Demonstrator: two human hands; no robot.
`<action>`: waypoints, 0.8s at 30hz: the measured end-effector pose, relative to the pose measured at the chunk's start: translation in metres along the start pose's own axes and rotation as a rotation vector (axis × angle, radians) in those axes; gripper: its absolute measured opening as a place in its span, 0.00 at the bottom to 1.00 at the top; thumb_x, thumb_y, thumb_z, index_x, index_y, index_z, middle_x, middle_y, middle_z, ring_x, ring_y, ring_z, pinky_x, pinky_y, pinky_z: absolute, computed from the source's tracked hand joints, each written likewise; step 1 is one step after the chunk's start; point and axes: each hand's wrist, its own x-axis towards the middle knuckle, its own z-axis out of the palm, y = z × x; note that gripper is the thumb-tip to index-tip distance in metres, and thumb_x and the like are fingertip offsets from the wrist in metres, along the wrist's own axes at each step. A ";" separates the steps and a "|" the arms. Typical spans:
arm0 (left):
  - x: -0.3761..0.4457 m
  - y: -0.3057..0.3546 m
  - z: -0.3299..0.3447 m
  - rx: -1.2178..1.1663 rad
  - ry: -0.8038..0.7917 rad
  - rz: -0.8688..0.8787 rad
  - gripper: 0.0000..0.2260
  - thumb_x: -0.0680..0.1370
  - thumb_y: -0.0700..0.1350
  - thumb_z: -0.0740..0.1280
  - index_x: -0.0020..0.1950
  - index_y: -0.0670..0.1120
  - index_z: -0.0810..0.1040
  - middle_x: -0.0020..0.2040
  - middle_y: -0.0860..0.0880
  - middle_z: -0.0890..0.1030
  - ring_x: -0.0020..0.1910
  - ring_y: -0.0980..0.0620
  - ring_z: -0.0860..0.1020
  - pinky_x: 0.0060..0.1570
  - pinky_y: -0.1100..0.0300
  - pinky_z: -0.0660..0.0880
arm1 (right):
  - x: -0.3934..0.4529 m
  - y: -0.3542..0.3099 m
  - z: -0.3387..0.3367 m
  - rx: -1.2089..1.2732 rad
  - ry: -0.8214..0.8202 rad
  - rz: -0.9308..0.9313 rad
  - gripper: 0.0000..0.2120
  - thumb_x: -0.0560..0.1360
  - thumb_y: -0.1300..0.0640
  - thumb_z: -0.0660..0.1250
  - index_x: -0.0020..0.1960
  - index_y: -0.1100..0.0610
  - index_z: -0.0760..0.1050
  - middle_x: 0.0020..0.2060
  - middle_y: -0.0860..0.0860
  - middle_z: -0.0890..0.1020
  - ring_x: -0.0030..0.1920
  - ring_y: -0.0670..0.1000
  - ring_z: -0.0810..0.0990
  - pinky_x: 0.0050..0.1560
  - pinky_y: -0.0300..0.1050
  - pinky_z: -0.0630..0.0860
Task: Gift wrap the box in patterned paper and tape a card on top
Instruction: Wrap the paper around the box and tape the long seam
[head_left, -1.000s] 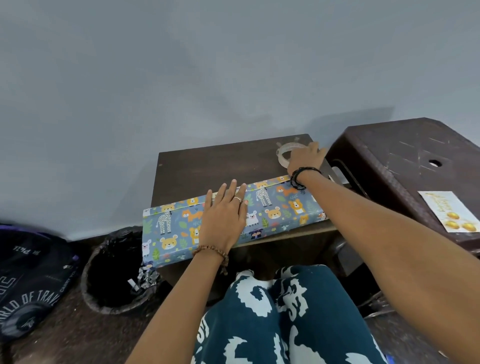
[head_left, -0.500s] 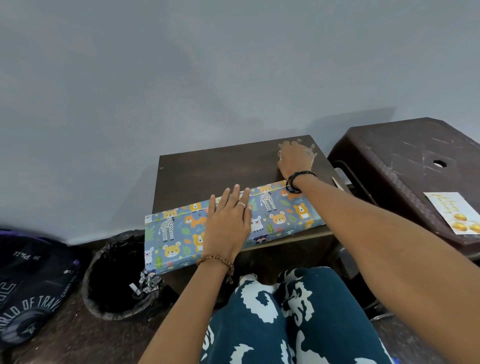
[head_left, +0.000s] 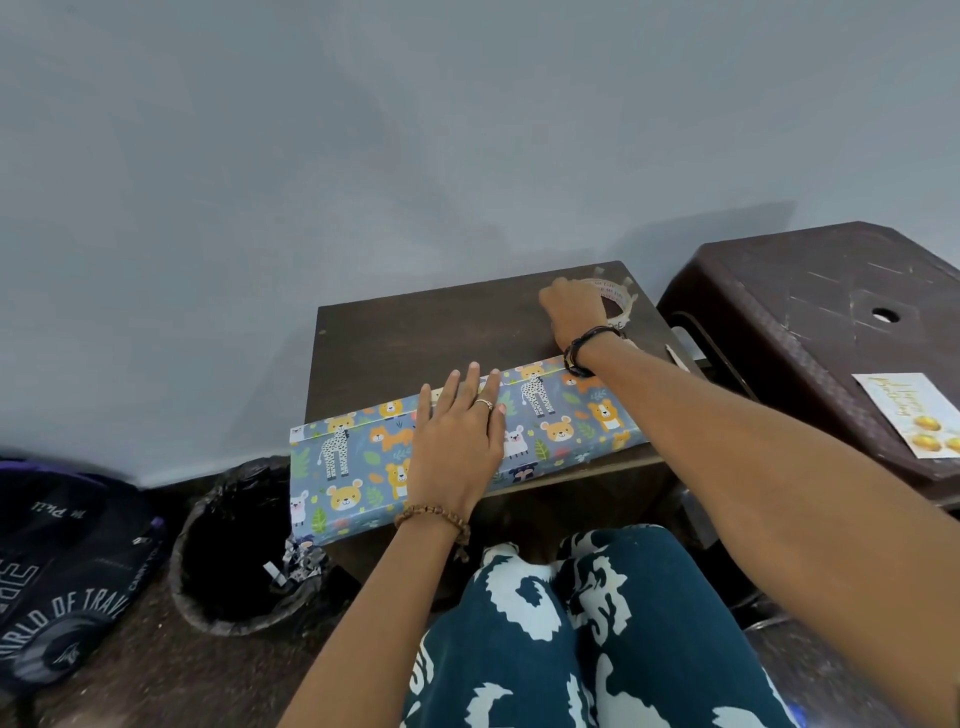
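A long box wrapped in blue animal-print paper (head_left: 566, 421) lies across the front of a small dark wooden table (head_left: 441, 332). My left hand (head_left: 457, 441) presses flat on the middle of the box, fingers spread. My right hand (head_left: 574, 309) reaches past the box to the table's far right corner and rests on a roll of clear tape (head_left: 618, 304), fingers curled at its left side. Whether the fingers pinch a piece of tape is hidden. A white card with gold print (head_left: 914, 413) lies on the brown plastic stool (head_left: 810, 322) at the right.
A black-lined waste bin (head_left: 234, 551) with paper scraps stands left of the table, under the box's overhanging end. A dark backpack (head_left: 62, 561) lies at far left. A grey wall rises right behind the table. My patterned trouser legs (head_left: 571, 634) are below.
My right hand has shifted a little left off the tape roll, so more of the roll shows now. The left hand stays pressed on the box.
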 end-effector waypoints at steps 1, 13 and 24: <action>0.000 -0.001 0.000 0.001 -0.008 -0.004 0.24 0.80 0.53 0.40 0.76 0.51 0.55 0.76 0.50 0.56 0.76 0.51 0.53 0.73 0.51 0.45 | 0.000 -0.001 -0.002 -0.034 -0.004 -0.024 0.17 0.75 0.74 0.59 0.60 0.64 0.73 0.57 0.59 0.77 0.58 0.59 0.76 0.50 0.48 0.74; 0.001 -0.002 0.001 0.010 -0.008 -0.002 0.21 0.82 0.51 0.46 0.76 0.51 0.53 0.77 0.50 0.55 0.76 0.51 0.52 0.74 0.51 0.45 | -0.001 -0.003 -0.008 -0.122 0.006 -0.111 0.16 0.75 0.72 0.60 0.62 0.64 0.71 0.58 0.58 0.76 0.60 0.58 0.76 0.52 0.47 0.73; 0.023 -0.010 -0.007 -0.334 0.037 -0.166 0.20 0.79 0.51 0.60 0.71 0.49 0.68 0.62 0.48 0.78 0.57 0.49 0.75 0.66 0.55 0.62 | -0.090 -0.032 -0.030 1.031 0.456 0.320 0.06 0.77 0.57 0.60 0.52 0.54 0.74 0.48 0.48 0.79 0.44 0.49 0.78 0.42 0.45 0.74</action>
